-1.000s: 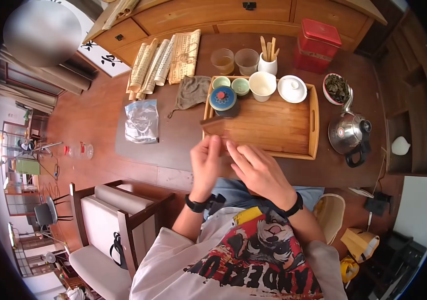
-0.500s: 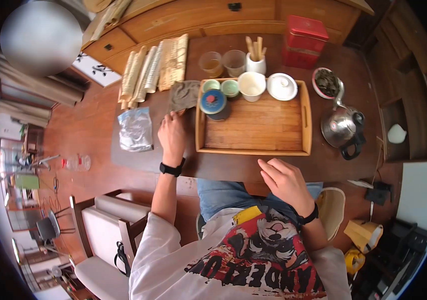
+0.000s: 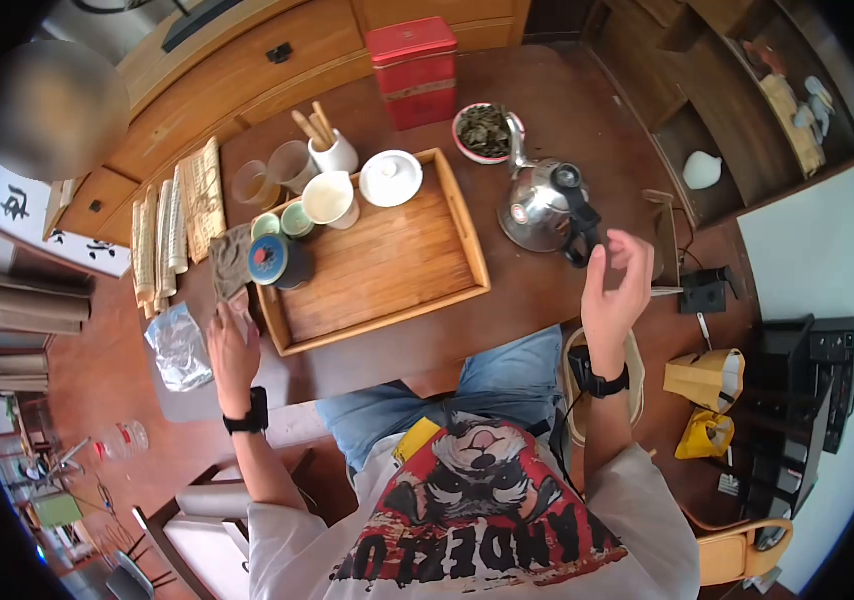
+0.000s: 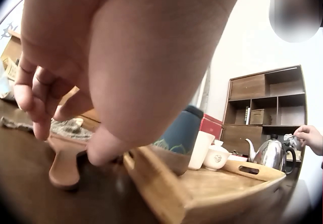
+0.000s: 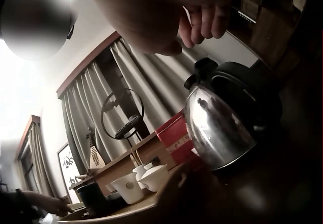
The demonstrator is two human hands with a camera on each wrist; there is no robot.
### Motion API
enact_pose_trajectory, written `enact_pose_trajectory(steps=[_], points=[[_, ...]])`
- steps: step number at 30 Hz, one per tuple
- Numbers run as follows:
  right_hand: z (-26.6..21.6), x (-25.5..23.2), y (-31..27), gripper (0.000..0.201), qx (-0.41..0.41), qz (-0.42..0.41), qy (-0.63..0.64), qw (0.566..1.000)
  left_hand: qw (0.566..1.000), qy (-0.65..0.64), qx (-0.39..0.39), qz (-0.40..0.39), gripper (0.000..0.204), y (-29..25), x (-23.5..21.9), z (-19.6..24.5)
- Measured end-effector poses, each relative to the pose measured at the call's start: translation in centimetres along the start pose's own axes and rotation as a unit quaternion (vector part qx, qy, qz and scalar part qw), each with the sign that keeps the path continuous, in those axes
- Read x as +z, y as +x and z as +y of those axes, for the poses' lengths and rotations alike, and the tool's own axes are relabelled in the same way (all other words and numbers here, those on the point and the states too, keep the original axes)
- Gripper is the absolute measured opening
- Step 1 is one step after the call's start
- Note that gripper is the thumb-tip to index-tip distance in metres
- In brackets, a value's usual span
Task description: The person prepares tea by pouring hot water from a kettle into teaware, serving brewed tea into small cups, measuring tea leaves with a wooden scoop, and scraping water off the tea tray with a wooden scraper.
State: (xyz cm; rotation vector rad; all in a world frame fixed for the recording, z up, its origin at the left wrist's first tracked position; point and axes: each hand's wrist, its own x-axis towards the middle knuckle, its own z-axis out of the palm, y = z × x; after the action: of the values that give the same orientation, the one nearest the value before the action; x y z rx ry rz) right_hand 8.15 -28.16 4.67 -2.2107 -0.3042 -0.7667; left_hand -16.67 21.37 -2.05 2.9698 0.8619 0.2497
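Note:
My left hand (image 3: 234, 352) is low at the tray's left end. Its thumb and fingertips are right at the sides of a flat brown piece with a narrow rounded handle (image 4: 64, 169), which lies on the table beside a grey cloth pouch (image 3: 231, 258). My right hand (image 3: 615, 300) is raised near the black handle of a steel kettle (image 3: 539, 212), fingers spread and loosely bent around nothing. In the right wrist view the kettle (image 5: 214, 133) shows below those fingers, with a gap between.
A wooden tray (image 3: 387, 318) carries a blue-lidded jar (image 3: 272, 262), green cups, a white pitcher (image 3: 331, 200) and a white lidded bowl (image 3: 391, 180). Behind are a bowl of leaves (image 3: 484, 134) and a red tin (image 3: 415, 80). Paper rolls (image 3: 167, 240) and a clear bag (image 3: 179, 348) lie left.
My left hand moved from in front of me to the left, taking the brown piece down beside the pouch. The right hand went right to the kettle's handle. The head view turned right.

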Motion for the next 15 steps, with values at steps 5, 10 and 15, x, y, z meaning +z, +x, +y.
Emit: enact_pose_trajectory(steps=[5, 10, 15], points=[[4.6, 2.2, 0.0, 0.021, 0.139, -0.008, 0.124, 0.983, 0.969, -0.239, 0.004, -0.057, 0.04, -0.1, -9.7, 14.6], [5.9, 4.7, -0.3, 0.048, 0.207, -0.052, 0.203, 0.956, 0.867, -0.352, 0.346, -0.071, 0.058, 2.5, -10.2, 27.6], [5.1, 6.7, -0.2, 0.061, 0.283, -0.017, 0.287, 0.915, 0.821, -0.359, 0.444, -0.014, 0.066, 7.5, -6.3, 37.2]])
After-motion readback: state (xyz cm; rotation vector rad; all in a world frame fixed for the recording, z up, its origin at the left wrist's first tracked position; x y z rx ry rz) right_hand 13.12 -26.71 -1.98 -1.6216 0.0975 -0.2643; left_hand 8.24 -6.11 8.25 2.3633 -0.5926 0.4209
